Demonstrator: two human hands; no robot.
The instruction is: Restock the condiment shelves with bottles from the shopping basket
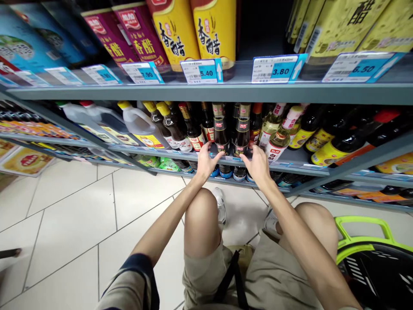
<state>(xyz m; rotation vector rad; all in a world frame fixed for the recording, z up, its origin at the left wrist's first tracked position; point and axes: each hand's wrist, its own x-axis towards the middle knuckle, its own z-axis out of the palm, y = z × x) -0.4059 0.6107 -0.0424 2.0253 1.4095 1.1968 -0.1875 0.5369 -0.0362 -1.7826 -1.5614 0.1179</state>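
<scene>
Head view. Bottom centre: beige shorts (206, 271) and bare knees (200, 215) of the crouching person, above a white tiled floor (71, 215). Both forearms run from the lower edge up to the centre of the frame.

Left hand (206, 160): open, fingers spread and pointing up, thumb out to the right. It lies against the front edge of the middle shelf (290, 161), just left of the foot of the left dark bottle (221, 131), and grips nothing.

Right hand (256, 165): open, palm down, fingertips (253, 150) at the shelf edge just beside the foot of the right dark bottle (241, 133). Whether they touch it cannot be told.

The two bottles stand upright, side by side, at the shelf front in the centre of the frame, between the hands.

Left of them: pale jugs (142, 127). Upper part: price tags (279, 68) on the rail of the shelf above. Lower right: green basket (368, 241) on the floor.
</scene>
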